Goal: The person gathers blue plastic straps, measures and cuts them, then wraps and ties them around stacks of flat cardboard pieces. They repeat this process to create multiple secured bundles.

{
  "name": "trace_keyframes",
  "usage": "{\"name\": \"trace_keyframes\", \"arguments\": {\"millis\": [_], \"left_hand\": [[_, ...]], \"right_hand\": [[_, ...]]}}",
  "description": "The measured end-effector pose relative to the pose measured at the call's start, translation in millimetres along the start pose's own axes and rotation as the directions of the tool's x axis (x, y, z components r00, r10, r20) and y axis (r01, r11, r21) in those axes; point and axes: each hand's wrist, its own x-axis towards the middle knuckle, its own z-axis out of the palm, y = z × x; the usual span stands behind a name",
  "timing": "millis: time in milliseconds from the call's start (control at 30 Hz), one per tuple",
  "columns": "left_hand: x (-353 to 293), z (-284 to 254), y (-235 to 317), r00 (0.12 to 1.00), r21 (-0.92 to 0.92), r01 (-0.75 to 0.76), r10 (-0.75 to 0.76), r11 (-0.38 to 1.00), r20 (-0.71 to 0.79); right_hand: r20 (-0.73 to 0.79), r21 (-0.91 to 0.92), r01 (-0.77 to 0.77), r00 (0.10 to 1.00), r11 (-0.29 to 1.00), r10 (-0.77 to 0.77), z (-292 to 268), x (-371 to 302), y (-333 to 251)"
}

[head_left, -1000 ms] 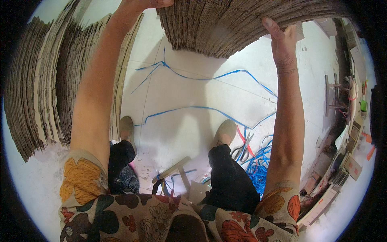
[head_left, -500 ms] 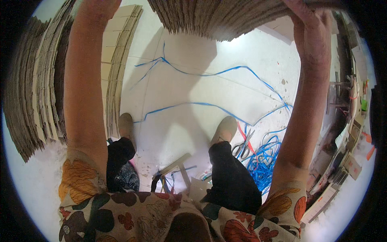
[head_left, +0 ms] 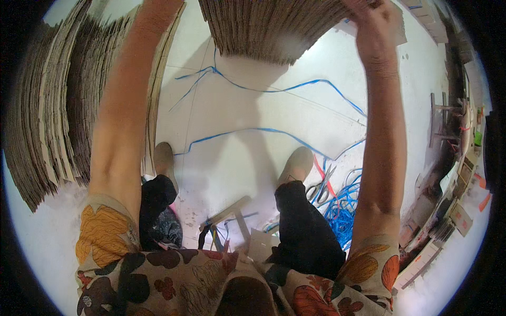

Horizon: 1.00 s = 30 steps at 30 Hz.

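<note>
At the top middle, a thick bundle of flattened brown cardboard stands with its layered edges toward me. My right hand is at the bundle's right end, its fingers bent over the edge and partly cut off by the top of the picture. My left forearm reaches up past the bundle's left side, and the left hand itself is beyond the top edge. Between the bundle and my feet, two lengths of blue strap lie across the pale floor.
More stacks of flattened cardboard stand at the left. By my right foot lie scissors, a red strip and a tangled heap of blue strap. A wooden frame sits between my legs. Clutter lines the far right.
My right hand has moved left, and the bundle's fanned-out right side is now narrower and more compact. My left forearm has swung a little to the right.
</note>
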Motion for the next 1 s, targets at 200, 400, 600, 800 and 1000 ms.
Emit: {"name": "trace_keyframes", "arguments": {"millis": [200, 400, 600, 800, 1000], "left_hand": [[-19.4, -10.9, 39.5, 0.992, 0.232, -0.126, 0.125, 0.965, 0.016], [-71.5, -13.5, 61.2, 0.999, 0.518, -0.047, 0.033, 0.854, 0.036], [-141.8, 10.6, -46.4, 0.917, 0.312, 0.347, -0.39, 0.884, 0.085], [-169.6, 31.6, -174.4, 0.777, 0.384, 0.489, -0.591, 0.783, 0.214], [-179.5, 45.4, -233.0, 0.743, 0.332, 0.575, -0.647, 0.748, 0.17]], "right_hand": [[-0.018, -0.134, 0.143, 0.989, 0.981, -0.146, -6.4, -9.3, -84.6], [-0.065, -0.046, -0.214, 0.975, 0.976, 0.21, -27.0, -60.2, -76.1], [-0.036, 0.034, -0.686, 0.726, 0.727, 0.687, -5.5, -159.2, -33.0], [0.019, 0.057, -0.884, 0.465, 0.463, 0.885, -3.5, -228.9, 95.3], [0.078, 0.067, -0.937, 0.348, 0.344, 0.934, -11.0, -245.1, 143.6]]}}
